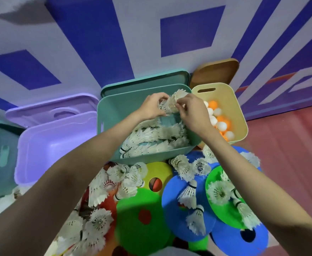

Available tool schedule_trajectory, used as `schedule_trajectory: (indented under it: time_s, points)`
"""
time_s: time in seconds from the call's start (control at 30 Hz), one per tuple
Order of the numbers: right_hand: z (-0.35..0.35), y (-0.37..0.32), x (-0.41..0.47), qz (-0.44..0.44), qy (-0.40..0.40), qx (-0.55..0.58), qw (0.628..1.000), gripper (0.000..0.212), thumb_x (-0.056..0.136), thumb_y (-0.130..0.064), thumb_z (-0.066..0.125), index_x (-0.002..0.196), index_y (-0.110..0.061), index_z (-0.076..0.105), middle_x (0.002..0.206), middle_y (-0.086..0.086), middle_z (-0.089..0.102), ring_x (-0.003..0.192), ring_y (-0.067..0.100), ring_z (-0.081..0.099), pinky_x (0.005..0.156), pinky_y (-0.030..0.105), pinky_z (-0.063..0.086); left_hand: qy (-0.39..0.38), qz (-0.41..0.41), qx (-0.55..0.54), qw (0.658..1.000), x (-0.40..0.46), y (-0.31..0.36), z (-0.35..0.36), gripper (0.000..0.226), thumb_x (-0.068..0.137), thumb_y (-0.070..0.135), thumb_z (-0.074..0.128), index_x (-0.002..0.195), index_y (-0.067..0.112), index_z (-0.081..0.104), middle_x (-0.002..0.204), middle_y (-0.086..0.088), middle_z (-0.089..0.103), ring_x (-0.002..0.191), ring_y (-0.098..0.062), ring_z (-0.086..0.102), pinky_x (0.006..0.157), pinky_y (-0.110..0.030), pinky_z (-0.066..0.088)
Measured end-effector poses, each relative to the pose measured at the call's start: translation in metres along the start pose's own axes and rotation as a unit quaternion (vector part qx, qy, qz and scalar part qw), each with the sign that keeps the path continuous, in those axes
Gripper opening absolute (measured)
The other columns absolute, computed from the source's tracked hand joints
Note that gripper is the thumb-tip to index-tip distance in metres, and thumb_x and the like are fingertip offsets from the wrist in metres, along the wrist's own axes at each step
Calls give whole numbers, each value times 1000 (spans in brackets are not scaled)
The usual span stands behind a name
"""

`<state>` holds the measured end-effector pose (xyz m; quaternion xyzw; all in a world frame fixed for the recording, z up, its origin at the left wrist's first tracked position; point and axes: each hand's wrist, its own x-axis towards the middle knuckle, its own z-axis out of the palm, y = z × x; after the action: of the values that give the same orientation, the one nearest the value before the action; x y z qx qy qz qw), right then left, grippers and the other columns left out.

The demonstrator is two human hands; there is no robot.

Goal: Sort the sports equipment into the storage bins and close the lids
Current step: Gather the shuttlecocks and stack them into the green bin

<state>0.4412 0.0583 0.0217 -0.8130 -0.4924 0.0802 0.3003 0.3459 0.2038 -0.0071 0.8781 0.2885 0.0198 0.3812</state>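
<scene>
Both the left hand (152, 106) and right hand (193, 112) hold a nested stack of shuttlecocks (171, 102) in a pinching grip over the far end of the teal bin (111, 111), probably to lay it alongside the rows already inside. Loose shuttlecocks litter the disc cones (144, 215) on the near floor, while the yellow bin (238, 115) to the right holds the balls (219, 124).

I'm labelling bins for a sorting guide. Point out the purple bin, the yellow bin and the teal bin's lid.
purple bin (46, 145): head view, bare inner floor.
yellow bin (223, 93): head view, far inner wall beside the handle slot.
teal bin's lid (147, 80): head view, upright face behind the bin.
</scene>
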Motion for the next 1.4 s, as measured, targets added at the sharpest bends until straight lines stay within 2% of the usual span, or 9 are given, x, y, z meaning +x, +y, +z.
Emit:
schedule_trajectory:
  time_s: [0.2,0.4,0.5,0.73,0.87,1.03,1.17,1.3,1.4]
  points:
    - [18,8,17,6,-48,-50,998,19,90,-8,52,80,-1,67,87,18,57,76,36,56,63,34,37,-13,-29,-33,999,21,-13,19,65,65,4,85,124,6,59,122,-6,62,108,-12,52,93,-16,37]
    - [37,8,27,27,-81,-86,993,12,84,2,52,86,3,64,94,23,62,84,39,59,64,33,37,-23,-45,-11,999,26,-32,32,58,67,11,86,119,7,62,117,-7,66,107,-19,58,82,-15,37]
    - [44,9,31,56,-114,-108,986,11,82,4,51,91,1,57,95,23,64,85,42,61,64,37,40,-39,-30,63,997,24,-41,34,51,74,15,80,120,9,60,119,-9,65,109,-24,58,86,-25,40]
    - [51,21,37,27,-121,-147,981,51,76,17,48,121,-1,33,96,22,59,77,43,59,57,38,36,-49,33,277,959,19,-50,31,33,81,20,65,110,6,57,103,-14,59,103,-32,54,93,-39,41]
    - [53,24,37,-6,-172,-196,965,54,74,15,55,122,-3,38,103,19,56,86,41,61,68,45,48,-61,38,311,948,19,-53,25,36,82,18,63,115,7,57,105,-12,58,104,-30,52,92,-39,42]
    - [59,24,42,-14,-218,-268,938,45,77,12,58,117,-1,43,110,19,58,97,39,62,74,41,48,-86,42,304,948,18,-62,25,50,86,27,67,131,12,51,122,-10,58,116,-28,49,99,-40,41]
    - [67,33,46,54,-275,-227,933,32,85,9,49,116,5,50,118,24,54,108,40,58,89,42,47,-68,27,271,960,7,-65,21,54,91,24,61,141,15,43,134,-10,52,125,-29,44,105,-42,37]
    - [68,28,44,85,-311,-193,927,29,95,-2,37,117,6,54,124,21,55,113,32,56,97,39,41,-54,15,273,960,-6,-66,10,48,92,21,59,137,13,48,133,-10,53,125,-28,44,105,-41,37]
    - [73,28,40,77,-308,-215,924,34,97,-6,32,124,7,48,132,26,46,125,37,41,98,41,35,-42,8,269,962,-17,-63,2,42,91,20,58,133,13,53,131,-11,54,124,-29,45,105,-41,37]
